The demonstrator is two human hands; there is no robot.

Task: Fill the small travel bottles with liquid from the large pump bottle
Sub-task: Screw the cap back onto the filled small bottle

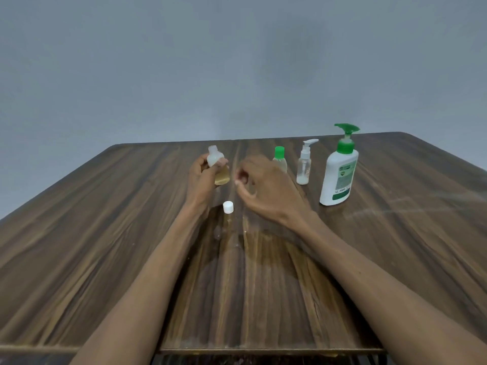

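My left hand (203, 172) grips a small clear travel bottle (216, 160) with its mouth uncapped, held upright just above the wooden table (105, 219). Its white cap (228, 207) lies on the table in front of that hand. My right hand (259, 184) hovers just right of the bottle, fingers loosely curled, holding nothing that I can see. The large white pump bottle (340, 169) with a green pump stands at the right. Beside it are a small clear pump bottle (304, 164) and a small green-capped bottle (279, 159), partly hidden behind my right hand.
A grey wall rises behind the table's far edge. The table's near edge (263, 350) runs across the bottom of the view. Faint smears mark the surface at the right.
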